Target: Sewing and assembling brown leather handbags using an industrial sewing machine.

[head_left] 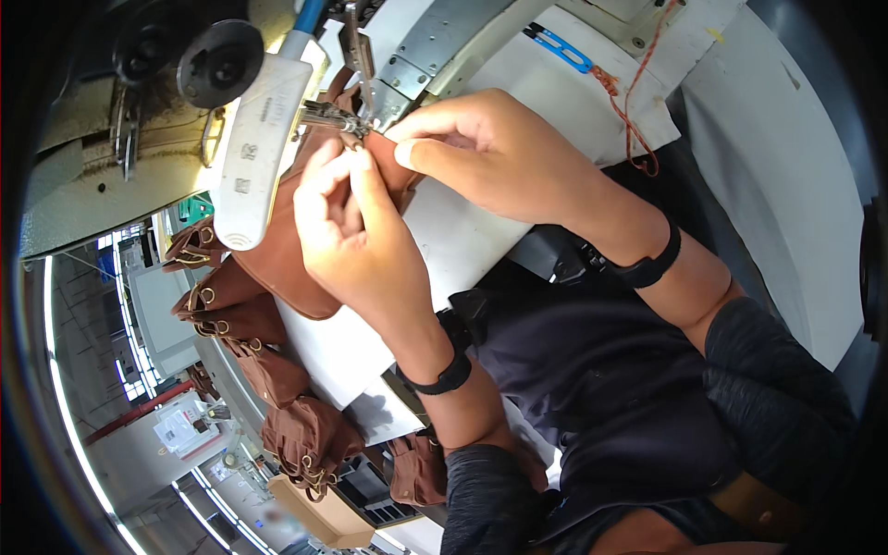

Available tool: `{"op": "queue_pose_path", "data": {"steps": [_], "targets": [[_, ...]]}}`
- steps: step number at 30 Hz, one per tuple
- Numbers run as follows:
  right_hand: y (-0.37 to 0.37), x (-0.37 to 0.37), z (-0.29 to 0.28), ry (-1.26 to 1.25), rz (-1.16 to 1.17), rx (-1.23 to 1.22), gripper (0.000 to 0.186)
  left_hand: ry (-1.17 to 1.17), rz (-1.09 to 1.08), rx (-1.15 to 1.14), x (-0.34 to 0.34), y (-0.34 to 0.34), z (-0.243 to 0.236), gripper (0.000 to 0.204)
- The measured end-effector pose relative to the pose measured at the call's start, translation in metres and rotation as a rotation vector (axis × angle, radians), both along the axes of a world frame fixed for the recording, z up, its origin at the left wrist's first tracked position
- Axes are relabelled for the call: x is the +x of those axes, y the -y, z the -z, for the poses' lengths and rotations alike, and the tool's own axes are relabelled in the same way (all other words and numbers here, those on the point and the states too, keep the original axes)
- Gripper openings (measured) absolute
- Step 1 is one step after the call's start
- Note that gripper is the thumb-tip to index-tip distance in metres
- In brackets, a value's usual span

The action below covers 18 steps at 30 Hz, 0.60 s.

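Observation:
My left hand (356,227) is closed, pinching the edge of a brown leather piece (277,254) just below the metal presser foot (347,120) of a sewing machine (139,166). My right hand (490,157) is closed beside it, thumb and bent fingers on the same leather at the right of the foot. The small part between my left fingertips is partly hidden. A white work lamp (254,157) shines on the stitching area from just left of my hands.
Brown leather bags with brass rings (273,361) line the left side, above a cardboard box (319,513). Blue thread snips (560,51) with red cord (629,139) lie at the upper right on the white work surface (453,231). A white panel (768,203) curves along the right.

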State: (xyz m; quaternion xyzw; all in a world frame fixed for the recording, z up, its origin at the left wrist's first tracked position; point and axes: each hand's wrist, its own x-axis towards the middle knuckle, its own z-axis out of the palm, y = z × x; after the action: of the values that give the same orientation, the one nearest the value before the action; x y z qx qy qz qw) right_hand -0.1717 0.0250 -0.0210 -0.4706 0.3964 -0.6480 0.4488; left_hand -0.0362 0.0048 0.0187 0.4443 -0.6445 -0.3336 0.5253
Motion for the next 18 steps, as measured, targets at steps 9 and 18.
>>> {"op": "queue_pose_path", "data": {"steps": [9, 18], "targets": [[-0.003, -0.005, -0.005, 0.372, -0.328, 0.201, 0.032, 1.379, -0.001, -1.068, 0.116, 0.011, -0.035, 0.024], [-0.009, 0.015, 0.019, 0.293, -0.187, -0.006, 0.030, 1.300, 0.250, -1.052, 0.110, 0.019, -0.068, 0.021]]}}
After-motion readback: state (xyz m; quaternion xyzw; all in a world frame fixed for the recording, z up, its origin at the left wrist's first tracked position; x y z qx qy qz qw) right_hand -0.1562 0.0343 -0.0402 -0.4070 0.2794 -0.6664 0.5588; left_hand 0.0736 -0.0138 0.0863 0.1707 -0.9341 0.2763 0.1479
